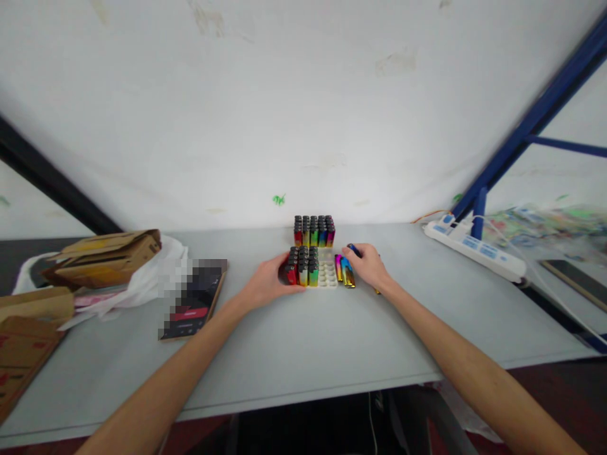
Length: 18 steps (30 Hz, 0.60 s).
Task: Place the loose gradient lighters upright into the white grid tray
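Note:
My left hand [266,282] curls round the left side of a white plastic lighter tray [327,284], thumb at the front and fingers at the back. Rows of upright lighters [303,266], red, yellowish and green with black tops, fill the tray's left part. Its right-hand sockets show as bare white rings. Just right of the tray, my right hand [368,263] is closed on a blue lighter [353,250] with a dark top. Beside those fingers lie several loose shiny lighters [345,272] in pink, blue and gold. Part of another gold piece pokes out beneath the palm.
Behind the tray stands a full block of coloured lighters [313,231] near the wall. A phone [196,303], a white plastic bag [161,268] and cardboard boxes [109,256] lie left. At right are a power strip [474,251], another phone [576,281] and a blue metal frame [521,136].

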Motion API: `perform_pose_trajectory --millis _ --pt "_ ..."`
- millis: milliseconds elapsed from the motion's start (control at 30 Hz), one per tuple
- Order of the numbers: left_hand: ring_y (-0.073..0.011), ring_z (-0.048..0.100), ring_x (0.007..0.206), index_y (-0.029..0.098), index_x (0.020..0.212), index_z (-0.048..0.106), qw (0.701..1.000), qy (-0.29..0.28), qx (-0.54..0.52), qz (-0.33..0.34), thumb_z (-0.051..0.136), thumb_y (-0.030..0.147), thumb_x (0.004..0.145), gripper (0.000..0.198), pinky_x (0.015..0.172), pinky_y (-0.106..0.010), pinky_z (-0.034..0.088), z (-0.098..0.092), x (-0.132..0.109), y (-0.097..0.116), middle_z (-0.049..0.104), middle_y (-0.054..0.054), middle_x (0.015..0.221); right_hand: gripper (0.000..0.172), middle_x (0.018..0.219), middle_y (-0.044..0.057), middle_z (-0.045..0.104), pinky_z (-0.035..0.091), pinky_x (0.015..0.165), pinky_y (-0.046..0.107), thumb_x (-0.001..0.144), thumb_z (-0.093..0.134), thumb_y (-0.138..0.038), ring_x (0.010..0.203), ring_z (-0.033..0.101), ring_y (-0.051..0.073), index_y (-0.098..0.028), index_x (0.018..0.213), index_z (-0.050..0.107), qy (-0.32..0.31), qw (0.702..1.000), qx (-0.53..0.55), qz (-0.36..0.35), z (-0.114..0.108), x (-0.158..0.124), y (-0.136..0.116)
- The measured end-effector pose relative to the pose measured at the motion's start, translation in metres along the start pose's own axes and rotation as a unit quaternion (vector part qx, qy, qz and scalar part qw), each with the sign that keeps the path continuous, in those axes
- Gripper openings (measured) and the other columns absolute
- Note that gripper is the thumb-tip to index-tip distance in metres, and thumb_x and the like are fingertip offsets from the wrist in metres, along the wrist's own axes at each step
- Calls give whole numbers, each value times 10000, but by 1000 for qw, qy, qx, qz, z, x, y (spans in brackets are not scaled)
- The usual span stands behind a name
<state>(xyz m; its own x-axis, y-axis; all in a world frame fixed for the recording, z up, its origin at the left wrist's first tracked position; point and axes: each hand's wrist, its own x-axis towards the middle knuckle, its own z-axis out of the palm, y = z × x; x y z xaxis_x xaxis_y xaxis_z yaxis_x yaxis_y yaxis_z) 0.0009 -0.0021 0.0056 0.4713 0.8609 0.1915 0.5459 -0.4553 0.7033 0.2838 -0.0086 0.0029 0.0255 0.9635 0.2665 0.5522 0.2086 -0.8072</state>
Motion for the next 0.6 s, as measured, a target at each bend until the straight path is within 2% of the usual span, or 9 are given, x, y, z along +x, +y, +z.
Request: perform_pose_trajectory --millis 233,600 --pt "-361 700 1195 190 1389 616 1000 -2 3 4 870 576 660 863 1081 -496 538 0 0 -2 734 -108 1353 355 544 -20 319 226 546 288 799 465 -449 561 313 137 -242 535 348 14 999 -32 -16 1 0 0" --pt "-354 708 1181 181 1387 611 1000 -5 8 3 873 571 665 861 1075 -462 544 0 0 0 736 -104 1347 423 554 -23 325 224 568 289 857 479 -500 572 319 134 -234 555 349 3 999 -36 -36 1 0 0"
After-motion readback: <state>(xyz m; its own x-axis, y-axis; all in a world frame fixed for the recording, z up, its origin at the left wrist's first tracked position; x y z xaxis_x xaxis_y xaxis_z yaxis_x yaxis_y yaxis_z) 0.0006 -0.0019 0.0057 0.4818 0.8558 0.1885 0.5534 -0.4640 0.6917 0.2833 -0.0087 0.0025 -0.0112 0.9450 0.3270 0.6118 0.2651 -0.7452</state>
